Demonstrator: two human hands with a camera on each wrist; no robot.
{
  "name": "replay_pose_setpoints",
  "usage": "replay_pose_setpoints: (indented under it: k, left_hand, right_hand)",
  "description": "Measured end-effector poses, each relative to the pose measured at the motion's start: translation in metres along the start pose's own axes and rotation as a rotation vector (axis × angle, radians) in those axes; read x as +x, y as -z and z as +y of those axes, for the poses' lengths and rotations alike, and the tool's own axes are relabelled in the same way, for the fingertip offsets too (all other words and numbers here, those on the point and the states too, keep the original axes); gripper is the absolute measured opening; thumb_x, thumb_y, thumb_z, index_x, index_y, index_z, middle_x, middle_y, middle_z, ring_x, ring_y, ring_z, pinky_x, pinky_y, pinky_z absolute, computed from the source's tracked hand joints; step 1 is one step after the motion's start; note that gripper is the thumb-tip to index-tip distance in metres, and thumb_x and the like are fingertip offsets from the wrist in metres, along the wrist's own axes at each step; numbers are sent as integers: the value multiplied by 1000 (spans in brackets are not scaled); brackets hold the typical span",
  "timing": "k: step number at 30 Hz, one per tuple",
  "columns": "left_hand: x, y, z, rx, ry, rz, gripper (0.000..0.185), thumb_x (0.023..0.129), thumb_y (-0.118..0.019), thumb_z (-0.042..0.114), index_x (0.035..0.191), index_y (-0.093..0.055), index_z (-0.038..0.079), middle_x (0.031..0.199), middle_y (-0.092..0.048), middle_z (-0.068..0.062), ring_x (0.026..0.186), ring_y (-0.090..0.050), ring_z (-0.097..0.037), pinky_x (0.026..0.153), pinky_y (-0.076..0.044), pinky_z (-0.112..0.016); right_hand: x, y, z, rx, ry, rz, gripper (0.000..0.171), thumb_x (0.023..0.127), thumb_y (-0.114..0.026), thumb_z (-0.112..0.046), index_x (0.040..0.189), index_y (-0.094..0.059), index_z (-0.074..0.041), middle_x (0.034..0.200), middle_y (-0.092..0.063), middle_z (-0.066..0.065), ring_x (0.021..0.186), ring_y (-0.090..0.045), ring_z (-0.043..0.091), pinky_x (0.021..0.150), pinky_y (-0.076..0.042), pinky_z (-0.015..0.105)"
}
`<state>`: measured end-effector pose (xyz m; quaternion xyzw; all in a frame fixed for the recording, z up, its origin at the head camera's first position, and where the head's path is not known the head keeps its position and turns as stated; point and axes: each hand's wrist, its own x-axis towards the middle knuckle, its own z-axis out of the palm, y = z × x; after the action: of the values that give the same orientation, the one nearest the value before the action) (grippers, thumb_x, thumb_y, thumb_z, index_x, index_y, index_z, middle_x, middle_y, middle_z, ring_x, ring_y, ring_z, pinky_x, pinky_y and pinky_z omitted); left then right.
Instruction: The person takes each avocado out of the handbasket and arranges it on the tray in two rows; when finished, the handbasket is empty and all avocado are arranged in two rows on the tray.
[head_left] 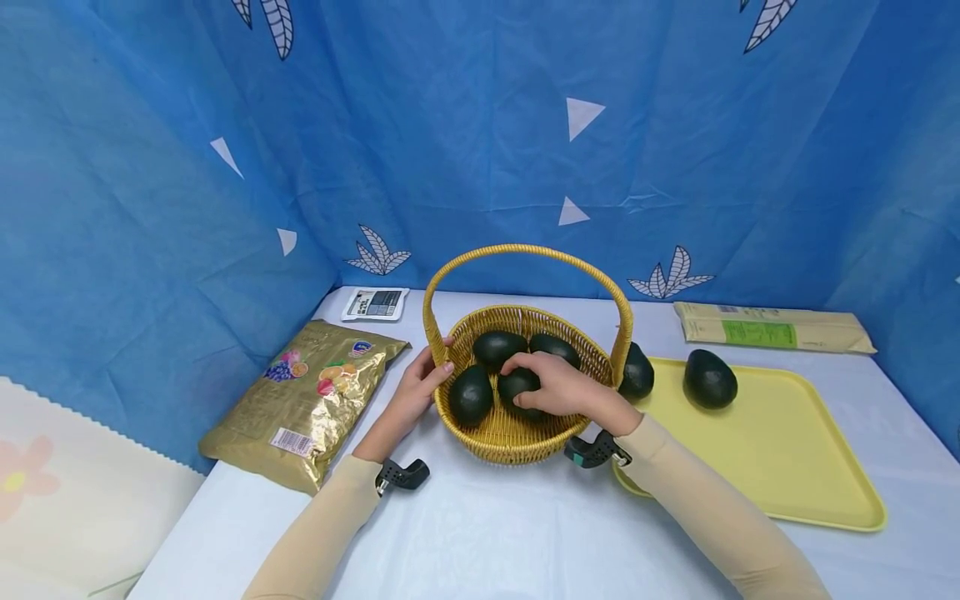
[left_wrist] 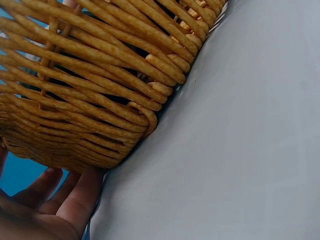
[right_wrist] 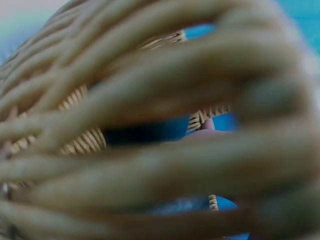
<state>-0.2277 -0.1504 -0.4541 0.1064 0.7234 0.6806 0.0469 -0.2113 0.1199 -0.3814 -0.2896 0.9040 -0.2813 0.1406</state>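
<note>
We are working dark green avocados into the round yellow wicker basket (head_left: 517, 433), which is sitting on the pale surface (head_left: 480, 533) between the gold foil snack bag (head_left: 307, 400) and the flat yellow plastic tray (head_left: 780, 450). By our judgement we are well past halfway: four avocados are lying in the basket, and the one under our right hand (head_left: 558, 387) is the avocado in hand (head_left: 517, 385), our fingers curling over its top. Two are waiting outside: one avocado on the tray (head_left: 709, 379) and one avocado behind the basket handle (head_left: 637, 372), at the tray's near corner.

Our left hand (head_left: 420, 387) is steadying the basket's outer wall, thumb lying across the rim; the left wrist view is showing the fingers tucked under the weave.

We are not seeing whether the right hand is gripping or releasing. The right wrist view is mostly blurred wicker strands, and the basket handle is partly hiding the avocado behind it.
</note>
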Motion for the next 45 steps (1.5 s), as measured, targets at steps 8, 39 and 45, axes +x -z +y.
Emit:
replay_pose_setpoints:
  k: [8, 39, 45]
  left_hand:
    - [-3, 0, 1, 11, -21, -7, 52, 103, -54, 12, 154, -42, 8, 153, -45, -24, 133, -48, -31, 95, -47, -16]
    - [0, 0, 1, 1, -12, -1, 54, 102, -56, 13, 153, -42, 9, 153, -45, -24, 134, -46, -33, 95, -46, -16]
    - [0, 0, 1, 4, -8, 2, 53, 102, -56, 12, 153, -42, 9, 153, -46, -23, 131, -48, -28, 95, -47, -17]
  right_hand:
    - [-3, -1, 1, 19, 29, -24, 42, 96, -67, -16, 137, -63, -15, 144, -59, 13, 135, -51, 37, 106, -48, 53]
    - [-59, 48, -1, 275, 26, 36, 48, 94, -68, -15, 141, -57, -14, 140, -56, 19, 94, -64, 23, 75, -52, 34]
    - [-91, 64, 3, 357, 70, 8, 48, 96, -66, -9, 142, -53, -7, 133, -58, 25, 90, -66, 18, 72, -55, 31]
